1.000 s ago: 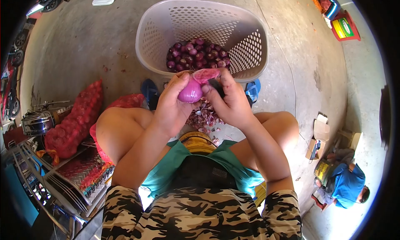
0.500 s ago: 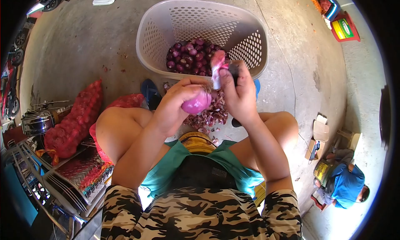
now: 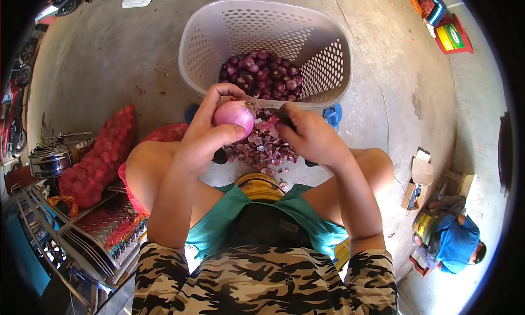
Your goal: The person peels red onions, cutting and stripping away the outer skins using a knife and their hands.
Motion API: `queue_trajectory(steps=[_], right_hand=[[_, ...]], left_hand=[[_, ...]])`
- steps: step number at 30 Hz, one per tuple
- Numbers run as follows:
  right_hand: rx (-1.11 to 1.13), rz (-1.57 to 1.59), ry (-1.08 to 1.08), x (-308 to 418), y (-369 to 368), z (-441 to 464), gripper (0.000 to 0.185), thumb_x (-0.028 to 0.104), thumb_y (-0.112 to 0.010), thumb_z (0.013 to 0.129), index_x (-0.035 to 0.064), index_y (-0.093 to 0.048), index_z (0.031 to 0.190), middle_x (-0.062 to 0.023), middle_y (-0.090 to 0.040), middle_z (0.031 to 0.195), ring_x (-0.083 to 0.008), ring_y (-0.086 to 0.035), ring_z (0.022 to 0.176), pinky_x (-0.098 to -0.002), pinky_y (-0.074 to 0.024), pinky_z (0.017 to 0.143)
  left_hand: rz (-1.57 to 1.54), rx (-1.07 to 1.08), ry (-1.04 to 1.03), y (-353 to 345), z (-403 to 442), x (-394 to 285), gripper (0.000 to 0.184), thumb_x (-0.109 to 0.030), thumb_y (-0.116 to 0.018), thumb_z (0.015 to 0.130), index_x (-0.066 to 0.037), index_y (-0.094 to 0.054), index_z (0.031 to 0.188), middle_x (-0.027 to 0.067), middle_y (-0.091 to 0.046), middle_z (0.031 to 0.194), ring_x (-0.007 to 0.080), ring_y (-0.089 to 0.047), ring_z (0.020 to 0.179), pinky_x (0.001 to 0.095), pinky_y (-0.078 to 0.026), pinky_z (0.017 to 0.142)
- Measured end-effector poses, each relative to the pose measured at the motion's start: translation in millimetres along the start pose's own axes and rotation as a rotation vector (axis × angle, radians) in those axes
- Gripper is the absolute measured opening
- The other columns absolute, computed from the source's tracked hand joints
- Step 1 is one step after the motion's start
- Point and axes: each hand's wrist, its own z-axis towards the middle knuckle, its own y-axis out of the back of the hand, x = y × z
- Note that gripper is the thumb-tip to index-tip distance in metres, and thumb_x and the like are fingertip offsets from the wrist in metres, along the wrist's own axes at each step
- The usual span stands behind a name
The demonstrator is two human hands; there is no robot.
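Pink, glossy, papery-tufted onion [image 3: 234,116] in left hand [image 3: 198,137]

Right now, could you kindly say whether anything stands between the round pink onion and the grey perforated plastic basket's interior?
Beyond the left hand holding the round pink onion, only the near rim of the grey perforated plastic basket visibly intervenes.

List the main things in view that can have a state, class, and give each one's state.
Onion, held, dry tuft attached
Left hand, gripping the onion
Right hand, closed around a dark object, partly hidden
Basket, upright, open-topped, partly filled with onions
Onion skins, loose, heaped on the floor
Red net sack, filled
Cardboard box, open
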Motion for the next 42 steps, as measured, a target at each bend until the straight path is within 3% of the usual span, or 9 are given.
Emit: queue_trajectory(steps=[8, 12, 17, 20, 23, 30, 33, 39, 42], right_hand=[[0.022, -0.068, -0.104, -13.3, -22.1, -1.5, 0.025, 0.016, -0.05, 0.084, -0.0059, -0.044, 0.095, -0.0279, -0.059, 0.08, -0.0452, -0.057, 0.08, -0.0511, -0.0442, 0.071], [0.22, -0.022, -0.219, -7.3, -16.8, -2.4, 0.024, 0.015, -0.048, 0.087, -0.0042, -0.053, 0.1, -0.0245, -0.06, 0.078, -0.0423, -0.058, 0.078, -0.0489, -0.0448, 0.07], [0.211, -0.292, -0.225, -19.5, -39.9, -5.5, 0.029, 0.025, -0.055, 0.086, -0.0029, -0.056, 0.092, -0.0229, -0.061, 0.077, -0.0397, -0.06, 0.076, -0.0489, -0.0457, 0.069], [0.197, -0.359, -0.264, -14.8, -38.9, -3.8, 0.032, 0.028, -0.058, 0.084, -0.0025, -0.055, 0.091, -0.0222, -0.062, 0.077, -0.0399, -0.06, 0.077, -0.0493, -0.0458, 0.07], [0.193, -0.378, -0.297, -13.2, -37.6, -4.0, 0.033, 0.028, -0.058, 0.083, -0.0017, -0.052, 0.096, -0.0218, -0.062, 0.077, -0.04, -0.06, 0.076, -0.0497, -0.0458, 0.069], [0.042, 0.008, -0.16, -14.7, -28.9, -8.7, 0.036, 0.02, -0.05, 0.089, -0.0055, -0.045, 0.113, -0.024, -0.062, 0.076, -0.0424, -0.061, 0.076, -0.0499, -0.0461, 0.069], [0.121, 0.19, -0.387, 13.6, -9.1, -4.9, 0.037, 0.016, -0.047, 0.09, -0.0053, -0.041, 0.119, -0.0262, -0.061, 0.08, -0.0418, -0.06, 0.078, -0.0491, -0.0451, 0.071], [-0.237, 0.231, -0.106, 17.0, -29.7, -12.8, 0.038, 0.018, -0.045, 0.091, -0.002, -0.04, 0.123, -0.0205, -0.06, 0.076, -0.0376, -0.061, 0.073, -0.041, -0.0463, 0.068], [-0.288, 0.505, 0.003, 13.4, -41.3, -15.6, 0.048, 0.018, -0.046, 0.092, -0.0017, -0.032, 0.133, -0.0135, -0.058, 0.072, -0.031, -0.061, 0.068, -0.0364, -0.0451, 0.065]], left_hand=[[0.367, -0.054, 0.001, -8.7, 4.5, 9.1, 0.066, -0.003, -0.073, 0.068, -0.004, -0.041, 0.126, 0.0085, -0.054, 0.114, 0.017, -0.054, 0.102, 0.0296, -0.044, 0.089], [0.677, -0.116, -0.142, -8.9, 1.8, 16.6, 0.057, -0.012, -0.074, 0.068, -0.002, -0.047, 0.117, 0.0151, -0.055, 0.108, 0.0232, -0.056, 0.103, 0.0337, -0.045, 0.087], [0.924, 0.021, -0.051, -5.9, 2.3, 12.7, 0.058, -0.016, -0.074, 0.067, -0.002, -0.048, 0.117, 0.0178, -0.057, 0.107, 0.0319, -0.055, 0.103, 0.0392, -0.044, 0.089], [1.03, -0.006, -0.223, -3.1, 3.1, 21.2, 0.058, -0.018, -0.073, 0.069, -0.002, -0.047, 0.119, 0.017, -0.057, 0.107, 0.0341, -0.054, 0.102, 0.0405, -0.043, 0.089], [1.023, -0.017, -0.249, -1.9, 3.5, 24.5, 0.057, -0.013, -0.073, 0.073, -0.004, -0.046, 0.123, 0.0133, -0.057, 0.11, 0.0232, -0.055, 0.105, 0.0334, -0.043, 0.092], [0.691, -0.15, -0.179, -9.9, 4.4, 16.1, 0.053, -0.012, -0.069, 0.08, -0.003, -0.043, 0.125, 0.0105, -0.055, 0.111, 0.0188, -0.055, 0.101, 0.0303, -0.043, 0.09], [0.503, -0.195, -0.171, -4.9, 9.9, 23.3, 0.051, -0.017, -0.069, 0.082, -0.002, -0.042, 0.123, 0.011, -0.057, 0.105, 0.0168, -0.055, 0.095, 0.0291, -0.045, 0.084], [0.306, -0.317, -0.249, -19.2, 10.6, 29.2, 0.037, -0.017, -0.062, 0.088, -0.002, -0.043, 0.116, 0.0081, -0.055, 0.103, 0.0132, -0.053, 0.092, 0.0273, -0.045, 0.082], [0.138, -0.311, -0.253, -23.7, 9.7, 38.4, 0.03, -0.017, -0.056, 0.091, -0.002, -0.043, 0.114, 0.0087, -0.053, 0.105, 0.0135, -0.051, 0.095, 0.0272, -0.043, 0.085]])
